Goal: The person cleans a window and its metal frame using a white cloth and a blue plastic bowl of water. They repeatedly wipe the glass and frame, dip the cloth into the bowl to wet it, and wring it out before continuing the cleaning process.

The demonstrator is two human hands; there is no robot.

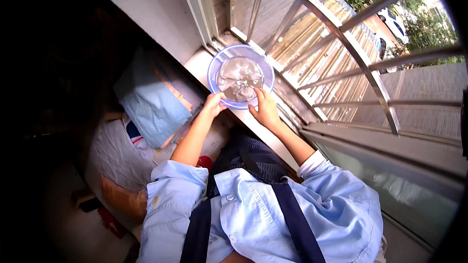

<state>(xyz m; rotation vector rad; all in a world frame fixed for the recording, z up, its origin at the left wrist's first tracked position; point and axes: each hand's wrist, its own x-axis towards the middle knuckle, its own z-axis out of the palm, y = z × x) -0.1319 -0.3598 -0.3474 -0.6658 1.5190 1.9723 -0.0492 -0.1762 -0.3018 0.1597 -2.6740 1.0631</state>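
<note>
A clear blue-tinted plastic basin (213, 69) stands on the white window sill (252, 122) in front of me. Murky greyish water fills its bottom, and a wet, pale cloth (244, 93) lies partly sunk in it. My left hand (215, 104) grips the near left rim, thumb on top. Over the near right rim reaches my right hand (265, 109), fingers spread, its fingertips at the edge of the wet cloth. Whether those fingertips touch the cloth I cannot tell. Nothing is held in the right hand.
Metal security bars (331, 25) curve outward beyond the open window frame (219, 40). To my right is a glass pane (387, 179). Below left lie a light blue cloth (155, 102) and a grey checked fabric (117, 153). Deep shadow covers the far left.
</note>
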